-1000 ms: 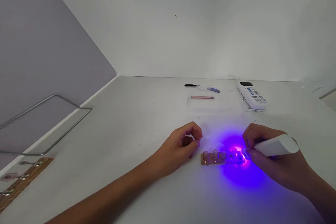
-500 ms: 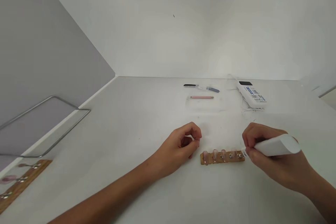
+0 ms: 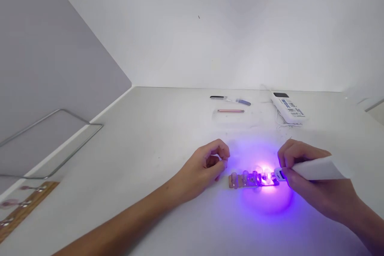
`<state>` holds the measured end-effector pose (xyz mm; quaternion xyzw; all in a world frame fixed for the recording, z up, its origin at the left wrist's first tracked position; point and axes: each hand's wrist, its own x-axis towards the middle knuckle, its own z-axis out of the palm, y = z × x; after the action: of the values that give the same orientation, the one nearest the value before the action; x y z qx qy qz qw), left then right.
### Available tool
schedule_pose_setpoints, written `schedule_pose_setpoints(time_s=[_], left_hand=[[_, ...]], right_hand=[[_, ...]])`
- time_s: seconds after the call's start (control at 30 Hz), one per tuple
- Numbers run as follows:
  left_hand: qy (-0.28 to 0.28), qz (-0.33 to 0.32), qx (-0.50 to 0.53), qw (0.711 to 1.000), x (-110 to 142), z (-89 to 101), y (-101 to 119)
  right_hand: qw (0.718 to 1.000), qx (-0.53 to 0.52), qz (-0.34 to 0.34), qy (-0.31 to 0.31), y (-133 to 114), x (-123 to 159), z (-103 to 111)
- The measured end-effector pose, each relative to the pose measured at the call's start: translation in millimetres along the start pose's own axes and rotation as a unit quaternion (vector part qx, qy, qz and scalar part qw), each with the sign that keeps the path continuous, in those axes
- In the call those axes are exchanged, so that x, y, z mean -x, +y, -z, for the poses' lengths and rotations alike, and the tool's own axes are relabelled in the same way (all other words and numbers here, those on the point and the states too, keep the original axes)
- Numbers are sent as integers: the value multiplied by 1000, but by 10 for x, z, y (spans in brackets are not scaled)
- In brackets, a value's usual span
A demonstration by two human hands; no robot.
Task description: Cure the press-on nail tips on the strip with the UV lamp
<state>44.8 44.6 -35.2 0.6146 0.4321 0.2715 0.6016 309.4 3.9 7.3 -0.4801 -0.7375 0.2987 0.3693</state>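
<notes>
My right hand (image 3: 312, 180) is closed around a white handheld UV nail lamp (image 3: 321, 169), its head pointing left. The lamp is lit and throws violet light onto the right end of a short wooden strip (image 3: 230, 181). Several clear pinkish false nails (image 3: 234, 180) stand in a row along that strip; glare hides detail on the ones at the right. Left of the strip, my left hand (image 3: 207, 164) rests on the table with its fingers curled and thumb near the fingertips. Nothing shows in its grip, and it sits apart from the strip.
A pink pen-like stick (image 3: 230, 111) lies further back, behind it a black-handled tool (image 3: 218, 97) and a bluish flat piece (image 3: 243, 102). A white device with a dark screen (image 3: 288, 108) and cable lies back right. Another wooden nail strip (image 3: 39, 198) and a metal wire frame (image 3: 75, 153) are left.
The lamp has come on, and violet light now covers the right part of the strip. My right hand tilts the lamp slightly differently; my left hand is nearly still.
</notes>
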Motion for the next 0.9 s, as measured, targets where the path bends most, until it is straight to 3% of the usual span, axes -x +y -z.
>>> schedule_pose_setpoints(time_s=[0.33,0.5,0.57,0.7,0.8,0.9], left_hand=[[-4,-12,6,1000,-7,-22,-46],[-30,-20,-68,997,16,13,21],[-86,-41,-142,985,45,42,92],[-120,-101,-295,942,97,82,191],[-119,-140,-355,917,90,58,160],[-87,-172,-355,915,54,-1,71]], right_hand=[[998,-27,-27,41,21,10,-29],[998,-15,-51,35,-9,11,-29],[999,-11,-47,21,-17,7,-28],[998,-6,-56,-3,-22,5,-30],[998,-8,-67,4,-9,14,-26],[998,1,-63,11,16,20,-8]])
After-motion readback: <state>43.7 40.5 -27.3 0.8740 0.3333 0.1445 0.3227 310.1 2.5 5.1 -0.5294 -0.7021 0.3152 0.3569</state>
